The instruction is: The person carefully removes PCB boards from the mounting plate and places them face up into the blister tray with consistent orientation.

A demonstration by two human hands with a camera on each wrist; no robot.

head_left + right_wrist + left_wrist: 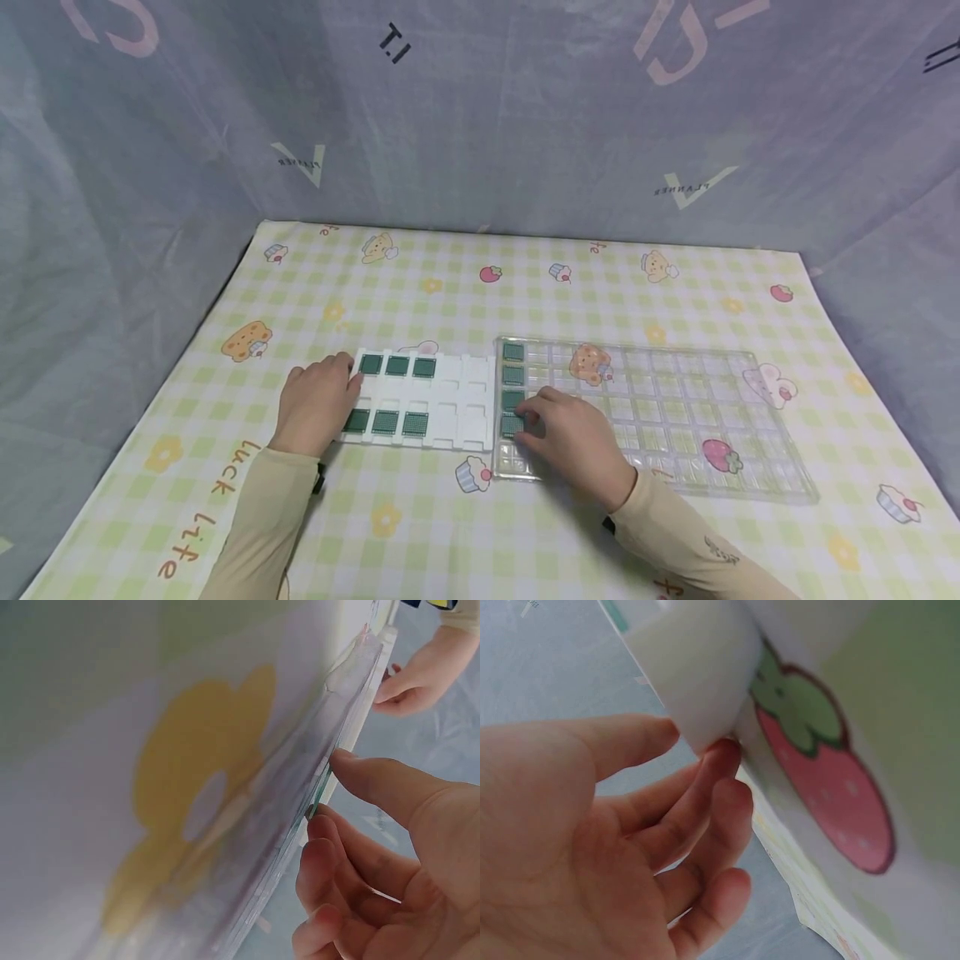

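A white tray (450, 400) lies on the cloth with small square green circuit chips (397, 366) in two rows. My left hand (315, 404) holds its left end; the left wrist view shows the thumb and index finger at the corner of the white tray (697, 682). Right beside it is a clear compartment tray (645, 417), whose leftmost column holds several green chips. Over that column, my right hand (573, 437) pinches one green chip (512, 427) between thumb and index finger. Seen edge-on in the right wrist view, this chip (321, 791) is at the clear tray's surface.
A checked tablecloth (420, 533) printed with cupcakes, bears and strawberries covers the table. Grey-blue fabric (480, 125) hangs behind and at both sides. The clear tray stretches to the right, beneath and past my right forearm.
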